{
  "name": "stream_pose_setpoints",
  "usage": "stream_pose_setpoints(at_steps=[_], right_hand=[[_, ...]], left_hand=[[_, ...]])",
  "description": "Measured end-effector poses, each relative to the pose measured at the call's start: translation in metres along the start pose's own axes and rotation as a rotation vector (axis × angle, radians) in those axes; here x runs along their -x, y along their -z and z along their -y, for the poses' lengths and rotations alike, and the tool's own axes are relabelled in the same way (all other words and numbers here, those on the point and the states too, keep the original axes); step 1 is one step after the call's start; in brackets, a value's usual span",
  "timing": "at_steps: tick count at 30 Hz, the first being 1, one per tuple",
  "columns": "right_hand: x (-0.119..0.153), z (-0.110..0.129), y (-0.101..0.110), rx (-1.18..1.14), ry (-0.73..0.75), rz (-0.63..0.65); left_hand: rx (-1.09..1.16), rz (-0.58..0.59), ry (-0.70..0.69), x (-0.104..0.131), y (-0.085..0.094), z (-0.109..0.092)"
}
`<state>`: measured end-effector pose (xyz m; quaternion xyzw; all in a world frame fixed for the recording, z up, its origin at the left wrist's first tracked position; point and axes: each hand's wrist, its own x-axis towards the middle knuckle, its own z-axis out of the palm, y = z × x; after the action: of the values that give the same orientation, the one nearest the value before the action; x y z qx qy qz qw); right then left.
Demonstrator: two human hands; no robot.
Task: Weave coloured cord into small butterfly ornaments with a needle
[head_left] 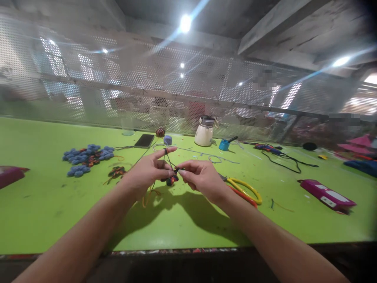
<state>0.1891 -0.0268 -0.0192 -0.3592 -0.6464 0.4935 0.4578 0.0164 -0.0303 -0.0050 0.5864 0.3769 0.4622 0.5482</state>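
Over the near middle of a green tabletop (35, 220), seen from the head camera, a small yarn piece (172, 180) in black, red and orange hangs between two hands, clear of its surface. The left hand (144, 173) pinches the piece with its thumb and bent fingers, while its forefinger stretches out with a dark strand (169, 158) looped around it, running down to the work. The right hand (202, 177) has its thumb and forefinger closed together at the piece's edge; whether a thin tool sits in that pinch too, I cannot tell. If the raised forefinger dipped or bent, the loop could slip off and the strand go slack. Loose orange yarn ends (145, 202) below the left hand might get caught up in the work, and a strand trailing leftward could snag on the patterned yarn scrap (117, 171) near the blue yarn flowers (78, 156). Scissors (246, 183) lie just beside the right wrist, so a careless sweep outward would probably knock them.
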Motion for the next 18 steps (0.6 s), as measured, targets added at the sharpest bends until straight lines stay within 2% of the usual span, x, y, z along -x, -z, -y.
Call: stream_pose_setpoints(at_steps=[2, 3, 6, 8, 12, 15, 18], right_hand=[[-0.002, -0.001, 0.002, 0.007, -0.066, 0.006], [-0.002, -0.002, 0.001, -0.033, -0.107, -0.003], [-0.001, -0.003, -0.004, -0.235, -0.175, -0.08], [0.002, -0.003, -0.009, -0.332, -0.14, -0.135], [0.009, 0.0, -0.013, -0.37, -0.05, -0.132], [0.009, 0.0, -0.009, -0.221, 0.085, -0.111], [0.008, -0.002, -0.004, 0.084, 0.309, -0.127]], left_hand=[[-0.174, 0.012, -0.056, 0.001, -0.005, 0.002], [-0.278, -0.022, -0.113, 0.001, -0.008, 0.004], [-0.47, -0.213, -0.313, 0.001, -0.02, 0.009], [-0.344, -0.261, -0.302, 0.001, -0.022, 0.008], [0.212, -0.114, -0.039, 0.001, -0.013, -0.001], [0.353, -0.05, 0.035, 0.004, -0.004, -0.007], [0.362, -0.036, 0.029, 0.007, 0.001, -0.01]])
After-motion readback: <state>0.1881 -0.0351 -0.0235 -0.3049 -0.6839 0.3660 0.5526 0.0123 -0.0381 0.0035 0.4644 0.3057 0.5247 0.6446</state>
